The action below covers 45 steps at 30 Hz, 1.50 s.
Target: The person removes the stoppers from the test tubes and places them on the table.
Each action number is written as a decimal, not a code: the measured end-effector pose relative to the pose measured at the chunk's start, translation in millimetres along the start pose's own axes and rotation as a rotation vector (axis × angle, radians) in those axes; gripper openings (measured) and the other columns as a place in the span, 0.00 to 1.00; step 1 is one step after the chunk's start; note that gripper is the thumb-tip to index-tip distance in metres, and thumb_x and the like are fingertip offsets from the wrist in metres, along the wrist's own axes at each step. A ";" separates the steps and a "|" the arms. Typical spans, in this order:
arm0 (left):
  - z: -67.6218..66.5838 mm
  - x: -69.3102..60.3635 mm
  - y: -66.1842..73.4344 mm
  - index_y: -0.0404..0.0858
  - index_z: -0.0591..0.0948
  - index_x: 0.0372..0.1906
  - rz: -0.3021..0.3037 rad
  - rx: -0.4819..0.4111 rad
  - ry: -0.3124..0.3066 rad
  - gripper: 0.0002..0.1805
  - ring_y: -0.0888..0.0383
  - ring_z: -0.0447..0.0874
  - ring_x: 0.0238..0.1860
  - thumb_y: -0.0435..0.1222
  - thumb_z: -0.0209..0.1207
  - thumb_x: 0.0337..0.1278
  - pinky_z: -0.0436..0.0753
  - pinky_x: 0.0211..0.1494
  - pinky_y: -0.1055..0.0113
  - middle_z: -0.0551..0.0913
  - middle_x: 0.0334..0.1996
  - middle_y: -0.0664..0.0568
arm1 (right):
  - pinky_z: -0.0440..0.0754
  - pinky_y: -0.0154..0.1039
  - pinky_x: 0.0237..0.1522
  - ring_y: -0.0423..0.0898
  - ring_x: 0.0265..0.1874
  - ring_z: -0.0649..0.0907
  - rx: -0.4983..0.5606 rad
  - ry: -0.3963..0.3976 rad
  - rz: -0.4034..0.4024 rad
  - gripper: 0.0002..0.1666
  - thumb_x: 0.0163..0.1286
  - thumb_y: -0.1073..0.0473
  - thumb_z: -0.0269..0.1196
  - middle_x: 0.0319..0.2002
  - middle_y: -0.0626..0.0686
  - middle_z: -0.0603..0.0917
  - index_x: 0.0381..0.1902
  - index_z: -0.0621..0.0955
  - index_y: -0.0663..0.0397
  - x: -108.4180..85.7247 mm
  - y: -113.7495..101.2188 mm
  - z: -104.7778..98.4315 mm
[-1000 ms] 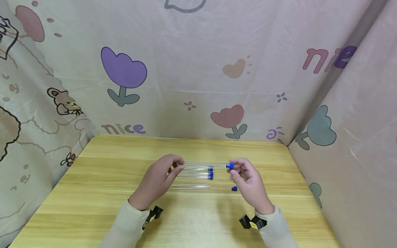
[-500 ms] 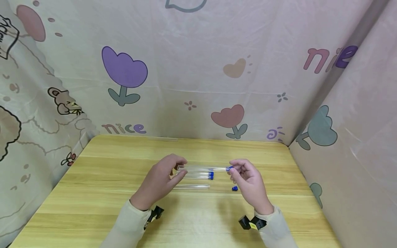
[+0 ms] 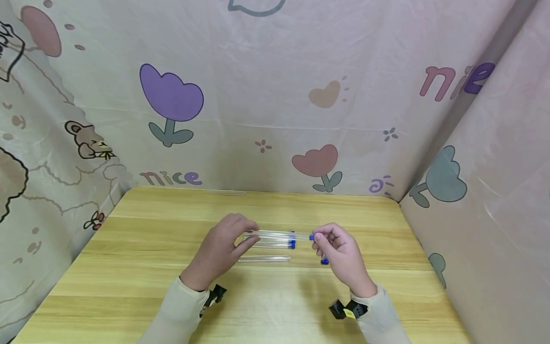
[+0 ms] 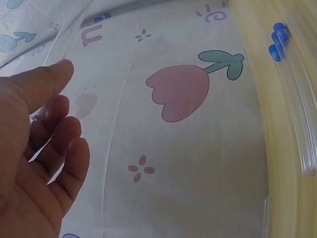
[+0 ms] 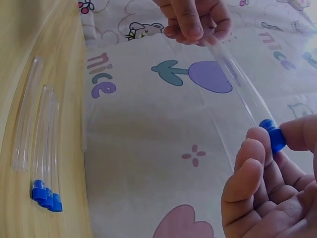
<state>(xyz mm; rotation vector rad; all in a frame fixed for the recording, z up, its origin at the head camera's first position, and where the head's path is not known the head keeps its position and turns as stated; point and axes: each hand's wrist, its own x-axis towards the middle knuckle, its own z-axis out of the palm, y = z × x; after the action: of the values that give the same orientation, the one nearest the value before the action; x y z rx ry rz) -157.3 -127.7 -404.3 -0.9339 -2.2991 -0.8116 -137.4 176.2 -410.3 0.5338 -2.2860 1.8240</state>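
Note:
A clear test tube (image 5: pixel 242 89) lies sideways between the two hands, above the table. At its right end my right hand (image 3: pixel 343 258) pinches the blue cap (image 5: pixel 273 136) between thumb and fingers. My left hand (image 3: pixel 220 251) is around the tube's other end, fingers curled there; in the right wrist view that end disappears behind them. The left wrist view shows the thumb stretched and the other fingers bent, the tube mostly hidden. Below, several capped tubes (image 5: pixel 47 144) lie side by side on the table.
Nearer the front lie uncapped clear tubes (image 3: pixel 266 259). A loose blue cap (image 3: pixel 324 262) sits close below the right hand, partly covered. Another clear tube (image 3: pixel 227 193) lies along the table's back edge, against the patterned curtain (image 3: pixel 266 95). The wooden table (image 3: pixel 129 286) spreads around.
The tube has come down and toward the front slightly. My right hand has shifted a little left, its thumb now over the cap. The left thumb and forefinger stand farther apart than before.

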 end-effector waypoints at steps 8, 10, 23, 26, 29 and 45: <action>0.4 -0.4 -1.0 0.41 0.85 0.50 0.033 0.017 0.030 0.17 0.59 0.81 0.41 0.35 0.74 0.56 0.83 0.40 0.66 0.85 0.43 0.56 | 0.83 0.36 0.29 0.52 0.32 0.86 -0.038 0.003 0.083 0.09 0.80 0.58 0.59 0.32 0.56 0.86 0.42 0.82 0.59 0.8 0.7 1.5; 0.6 -0.5 -1.5 0.42 0.85 0.50 0.040 0.019 0.029 0.17 0.60 0.80 0.39 0.34 0.74 0.56 0.82 0.38 0.68 0.84 0.43 0.56 | 0.82 0.36 0.29 0.52 0.32 0.86 -0.043 -0.007 0.096 0.10 0.80 0.57 0.59 0.32 0.56 0.86 0.42 0.82 0.58 1.3 1.4 1.9; 1.5 -0.8 -3.9 0.43 0.88 0.46 0.067 -0.006 0.049 0.12 0.62 0.78 0.35 0.35 0.73 0.57 0.79 0.35 0.71 0.85 0.40 0.58 | 0.86 0.39 0.32 0.44 0.29 0.83 0.007 -0.019 0.065 0.10 0.82 0.61 0.56 0.32 0.58 0.83 0.43 0.79 0.63 2.6 8.1 3.1; 1.6 -1.3 -4.3 0.43 0.88 0.47 0.066 -0.005 0.041 0.11 0.64 0.76 0.34 0.36 0.73 0.59 0.79 0.35 0.71 0.86 0.39 0.58 | 0.85 0.38 0.32 0.43 0.28 0.82 0.024 -0.009 0.051 0.10 0.82 0.62 0.55 0.31 0.57 0.82 0.42 0.79 0.64 1.9 6.6 3.6; 1.6 -1.7 -4.3 0.43 0.88 0.47 0.059 -0.009 0.035 0.11 0.65 0.76 0.34 0.37 0.72 0.60 0.79 0.36 0.71 0.85 0.39 0.59 | 0.85 0.36 0.31 0.41 0.28 0.82 0.044 0.003 0.038 0.09 0.81 0.63 0.56 0.30 0.56 0.83 0.42 0.79 0.65 1.5 4.6 4.3; 4.6 -5.0 -3.3 0.46 0.80 0.34 -0.025 0.003 -0.094 0.11 0.68 0.67 0.29 0.42 0.56 0.78 0.75 0.33 0.72 0.72 0.27 0.65 | 0.81 0.32 0.37 0.40 0.34 0.80 0.046 -0.017 -0.114 0.06 0.80 0.70 0.54 0.37 0.53 0.81 0.48 0.78 0.67 -1.9 3.2 5.7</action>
<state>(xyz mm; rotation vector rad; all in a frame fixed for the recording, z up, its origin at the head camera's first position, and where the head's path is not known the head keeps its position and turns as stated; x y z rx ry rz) -157.8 -128.6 -411.8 -0.9628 -2.3956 -0.7896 -136.3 171.7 -415.2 0.6743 -2.1803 1.8284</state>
